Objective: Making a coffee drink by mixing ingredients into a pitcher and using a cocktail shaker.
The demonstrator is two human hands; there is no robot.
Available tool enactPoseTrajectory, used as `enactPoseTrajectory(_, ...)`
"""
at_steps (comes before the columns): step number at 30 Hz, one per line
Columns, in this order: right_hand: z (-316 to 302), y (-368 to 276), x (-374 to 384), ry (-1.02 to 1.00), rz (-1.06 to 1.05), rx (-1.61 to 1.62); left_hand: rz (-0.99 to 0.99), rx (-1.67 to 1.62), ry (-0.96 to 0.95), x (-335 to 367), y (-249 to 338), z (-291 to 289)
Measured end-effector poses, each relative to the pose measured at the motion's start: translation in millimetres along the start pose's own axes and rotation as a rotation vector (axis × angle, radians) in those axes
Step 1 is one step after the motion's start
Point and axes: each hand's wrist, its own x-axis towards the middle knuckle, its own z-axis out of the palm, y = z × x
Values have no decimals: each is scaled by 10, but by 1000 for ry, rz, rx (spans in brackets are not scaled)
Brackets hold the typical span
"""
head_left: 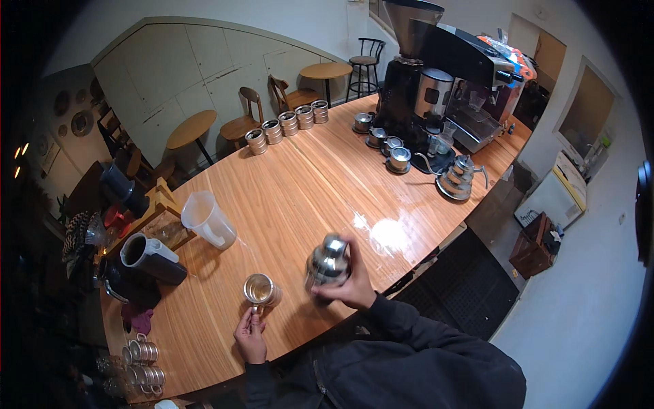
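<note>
My left hand (251,337) pinches the handle of a ribbed metal mug (271,294) near the counter's front edge. Inside the mug's rim the bottom looks brownish; I cannot tell whether that is liquid or a reflection. To its right, my right hand (354,283) is wrapped round a shiny steel cocktail shaker (325,264) with its cap on. The shaker is upright with a slight tilt and a little blurred. Whether its base touches the wood is hard to tell. Mug and shaker stand apart.
A translucent pitcher (210,221) and a jug of dark liquid (157,261) stand left. Several metal mugs (145,351) sit front left, several dark-filled cups (289,124) at the far edge. A gooseneck kettle (456,180), drip filters (399,158), grinder (402,88) and espresso machine (470,82) occupy the right.
</note>
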Motion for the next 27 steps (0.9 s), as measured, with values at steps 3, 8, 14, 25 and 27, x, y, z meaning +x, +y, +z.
enactPoseTrajectory(3,-136,-98,-24,-14,612,852,5,7,45,22,-39,49)
enactPoseTrajectory(8,-356,237,142,-154,-165,-133,46,23,119,106,-33,105)
enactPoseTrajectory(14,-378,44,327,-431,-22,34,67,72,178,89,-33,111)
enactPoseTrajectory(25,-184,41,373,-506,35,106,-56,38,211,53,27,-72)
enactPoseTrajectory(27,-19,32,415,-436,-261,-255,-12,64,212,97,56,-114)
